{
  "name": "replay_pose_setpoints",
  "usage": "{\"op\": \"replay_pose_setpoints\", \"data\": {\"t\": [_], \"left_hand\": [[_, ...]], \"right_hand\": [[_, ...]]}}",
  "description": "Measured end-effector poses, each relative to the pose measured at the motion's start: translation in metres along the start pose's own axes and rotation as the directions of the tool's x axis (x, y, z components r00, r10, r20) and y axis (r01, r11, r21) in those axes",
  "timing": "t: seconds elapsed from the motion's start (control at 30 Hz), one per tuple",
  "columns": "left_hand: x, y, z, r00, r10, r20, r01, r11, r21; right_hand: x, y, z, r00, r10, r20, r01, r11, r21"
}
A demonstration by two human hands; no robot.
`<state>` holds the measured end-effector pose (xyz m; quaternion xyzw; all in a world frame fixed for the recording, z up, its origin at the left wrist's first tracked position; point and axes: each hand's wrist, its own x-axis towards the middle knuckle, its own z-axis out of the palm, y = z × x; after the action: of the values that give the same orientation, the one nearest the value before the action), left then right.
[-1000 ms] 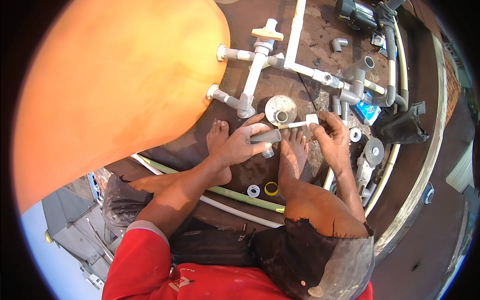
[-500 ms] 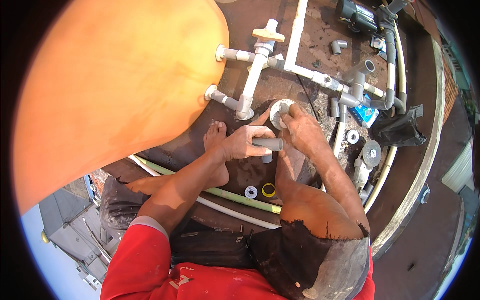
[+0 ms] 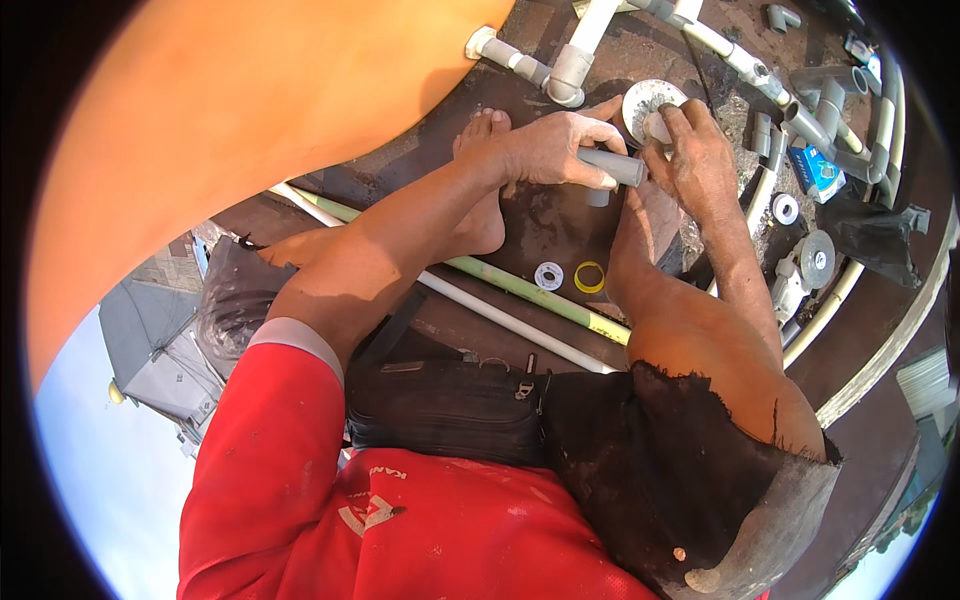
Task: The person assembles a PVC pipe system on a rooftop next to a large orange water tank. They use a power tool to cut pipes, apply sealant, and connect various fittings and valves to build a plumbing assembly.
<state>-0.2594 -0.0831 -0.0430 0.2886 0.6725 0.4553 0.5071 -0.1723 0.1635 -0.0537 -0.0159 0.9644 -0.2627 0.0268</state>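
Note:
My left hand [image 3: 555, 148] is closed around a grey plastic pipe fitting [image 3: 618, 168], whose short branch points down. Its index finger reaches toward a round white dish-like disc [image 3: 640, 98] with a speckled grey middle. Over the lower right part of that disc, my right hand [image 3: 697, 160] pinches a small pale, rounded piece [image 3: 657, 127]; its exact kind is unclear. Between my bare feet, on the dark floor, lie a white tape roll [image 3: 548, 276] and a yellow ring [image 3: 589, 277].
A large orange tank [image 3: 260, 110] fills the upper left. Joined pipes [image 3: 725, 45] cross the upper right, near a blue box [image 3: 818, 172], a white ring [image 3: 785, 209], an angle grinder [image 3: 803, 270] and a black bag [image 3: 875, 237]. Long pipes [image 3: 515, 288] run past my feet.
The whole view has shifted, so hands, disc and pipes now appear higher and farther right. Both hands stay at the disc, and the left still holds the grey fitting.

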Motion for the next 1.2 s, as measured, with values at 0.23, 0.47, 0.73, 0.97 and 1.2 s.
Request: {"op": "replay_pose_setpoints", "data": {"t": [0.23, 0.47, 0.73, 0.97, 1.2], "left_hand": [[-0.009, 0.006, 0.009, 0.994, 0.059, -0.089, -0.037, 0.973, 0.226], [0.000, 0.012, 0.007, 0.998, 0.050, -0.024, -0.042, 0.963, 0.265], [0.004, 0.016, 0.016, 0.998, -0.058, 0.005, 0.050, 0.903, 0.427], [-0.011, 0.018, 0.012, 0.996, 0.017, -0.086, 0.012, 0.944, 0.331], [-0.019, 0.058, 0.001, 0.985, -0.158, -0.062, 0.156, 0.987, -0.043]], "right_hand": [[0.005, -0.010, -0.005, 0.999, -0.002, 0.046, 0.005, 0.997, -0.071], [0.008, -0.021, -0.017, 0.985, 0.067, 0.161, -0.052, 0.994, -0.094], [-0.004, -0.012, -0.062, 0.985, 0.087, -0.147, -0.076, 0.994, 0.074], [-0.007, 0.000, -0.090, 0.769, 0.503, -0.394, -0.229, 0.792, 0.566], [0.048, 0.009, -0.085, 0.761, 0.347, -0.548, -0.093, 0.895, 0.437]]}}
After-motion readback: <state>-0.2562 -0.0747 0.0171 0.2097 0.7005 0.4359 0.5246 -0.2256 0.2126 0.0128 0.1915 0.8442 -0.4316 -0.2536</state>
